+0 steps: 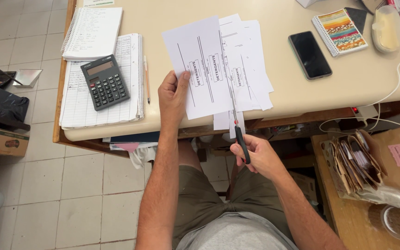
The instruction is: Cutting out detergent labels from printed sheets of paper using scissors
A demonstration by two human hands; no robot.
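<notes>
My left hand [173, 95] pinches the lower left edge of a white printed sheet [200, 65] with ruled lines and label boxes, held above the desk edge. My right hand [255, 155] grips black-handled scissors [235, 115], whose long blades run up along the sheet's right side into the paper. More white printed sheets [251, 60] lie on the beige desk [278, 28] just behind the one I hold.
A dark calculator [105, 82] rests on a ruled ledger [77, 104], with a spiral notepad [92, 31] behind and a pencil [146, 78] beside. A black phone [309, 54], a colourful notebook [340, 31] and a plastic tub [387, 28] lie right. Brown paper bags [357, 162] sit lower right.
</notes>
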